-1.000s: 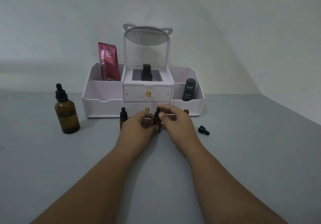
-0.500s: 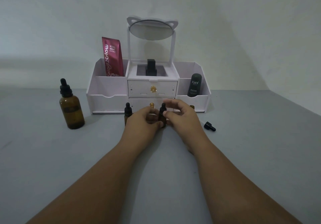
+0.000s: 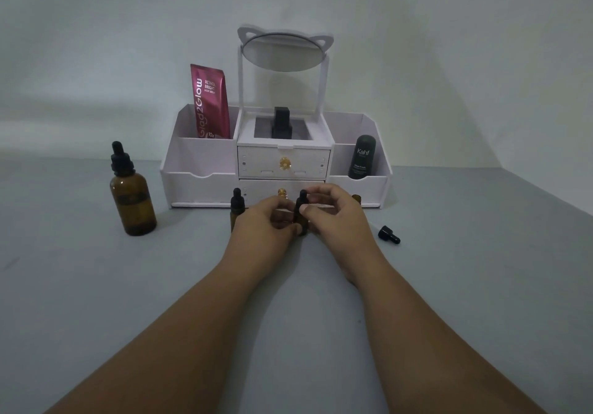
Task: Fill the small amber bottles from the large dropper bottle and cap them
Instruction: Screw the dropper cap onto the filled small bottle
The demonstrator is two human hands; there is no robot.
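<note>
A small amber bottle with a black dropper cap stands on the grey table in front of the organiser. My left hand grips its body from the left. My right hand pinches its cap with thumb and fingertips. A second capped small bottle stands just left of my left hand. A third small bottle, open at the top, peeks out behind my right hand. A loose black dropper cap lies on the table to the right. The large amber dropper bottle stands capped at the left.
A white cosmetic organiser with drawers and a cat-ear mirror stands behind the bottles. It holds a red sachet, a black bottle and a dark roll-on. The wall rises just behind it.
The camera view has shifted slightly. Both hands stay on the small bottle, with the right fingers working at its cap.
</note>
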